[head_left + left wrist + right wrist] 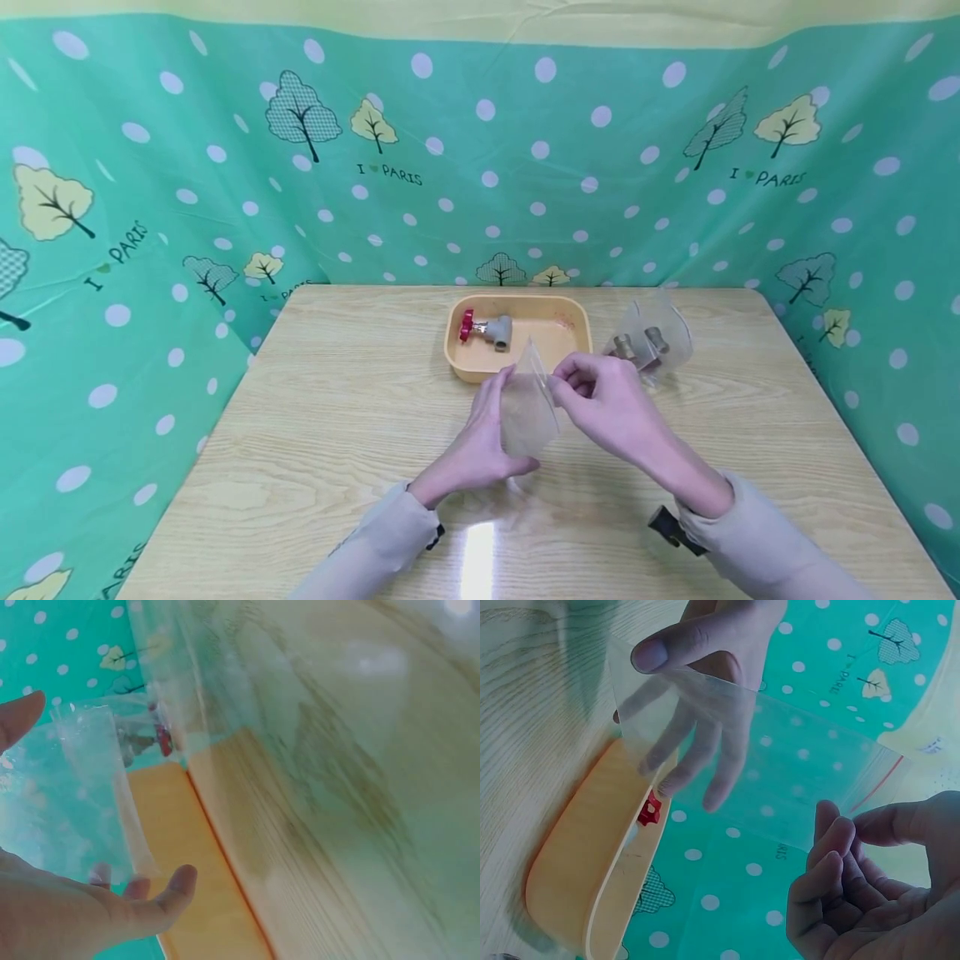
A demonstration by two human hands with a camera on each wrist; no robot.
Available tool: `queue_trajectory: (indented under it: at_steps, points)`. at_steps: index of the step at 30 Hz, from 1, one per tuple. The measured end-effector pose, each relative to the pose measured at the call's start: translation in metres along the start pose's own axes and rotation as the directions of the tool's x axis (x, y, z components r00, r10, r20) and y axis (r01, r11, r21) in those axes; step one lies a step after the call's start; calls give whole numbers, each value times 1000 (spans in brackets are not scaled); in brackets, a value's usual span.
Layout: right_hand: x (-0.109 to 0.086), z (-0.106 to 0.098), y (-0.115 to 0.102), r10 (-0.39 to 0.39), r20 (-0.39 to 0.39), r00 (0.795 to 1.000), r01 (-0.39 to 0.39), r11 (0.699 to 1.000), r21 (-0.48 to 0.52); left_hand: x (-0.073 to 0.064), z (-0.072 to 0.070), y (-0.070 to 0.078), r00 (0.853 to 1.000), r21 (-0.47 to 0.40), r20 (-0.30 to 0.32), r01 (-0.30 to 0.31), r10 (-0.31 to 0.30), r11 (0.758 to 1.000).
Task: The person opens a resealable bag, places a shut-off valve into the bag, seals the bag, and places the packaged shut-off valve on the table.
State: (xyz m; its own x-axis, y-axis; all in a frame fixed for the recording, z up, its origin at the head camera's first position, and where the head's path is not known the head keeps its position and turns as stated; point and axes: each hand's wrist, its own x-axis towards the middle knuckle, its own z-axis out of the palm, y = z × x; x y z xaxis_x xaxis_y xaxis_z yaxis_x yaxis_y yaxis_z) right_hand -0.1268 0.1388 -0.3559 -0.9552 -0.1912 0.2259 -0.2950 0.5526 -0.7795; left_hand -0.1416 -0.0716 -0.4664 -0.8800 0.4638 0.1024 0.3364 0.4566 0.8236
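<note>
A clear, flat zip bag (528,421) stands upright between my hands, in front of the tray. The thumb and fingertips of my right hand (611,408) pinch its edge; the right wrist view shows them near the red zip line. My left hand (712,712) is spread around the other end, thumb on the near side and fairly straight fingers seen through the plastic behind it. Nothing shows inside the bag (82,802). Just beyond sits a grey valve (497,331) with a red handwheel (467,325), lying on its side in the tray.
The tan plastic tray (540,333) stands near the back middle of the wooden table (315,417). Right of it, beyond my right hand, lies another clear bag (675,337) with several metal fittings (656,338). A patterned green curtain (487,208) hangs behind and at both sides.
</note>
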Motion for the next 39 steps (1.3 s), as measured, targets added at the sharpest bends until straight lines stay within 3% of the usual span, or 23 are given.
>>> queue_trajectory:
  at_steps: [9, 16, 21, 23, 25, 28, 30, 34, 39]
  points:
    - [1, -1, 1, 28, 13, 1000, -28, 999, -19, 0, -2, -3, 999, 27, 32, 42, -43, 999]
    - [2, 10, 8, 49, 34, 998, -48, 999, -26, 6, -5, 14, 1000, -86, -20, 7, -9, 996]
    - [1, 16, 14, 63, 20, 998, -63, 998, -9, 3, -7, 26, 999, -108, -31, 17, -20, 994]
    - [0, 16, 15, 71, 18, 997, -71, 997, -2, 0, -9, 29, 998, -127, -59, 2, -10, 992]
    - [-1, 17, 16, 82, 14, 997, -82, 997, 10, -1, -12, 32, 992, -194, -126, -46, 22, 980]
    - [-2, 17, 16, 92, 7, 996, -92, 995, 30, 0, -16, 37, 972, -307, -231, -121, 49, 944]
    - [-3, 19, 15, 97, 2, 995, -97, 994, 42, 2, -18, 41, 963, -365, -267, -137, 38, 921]
    - [-3, 22, 13, 100, 9, 995, -101, 993, 65, 6, -19, 45, 974, -392, -225, -80, -11, 917]
    - [-4, 26, 13, 88, 22, 996, -90, 992, 85, 11, -16, 46, 981, -379, -191, -48, -27, 924]
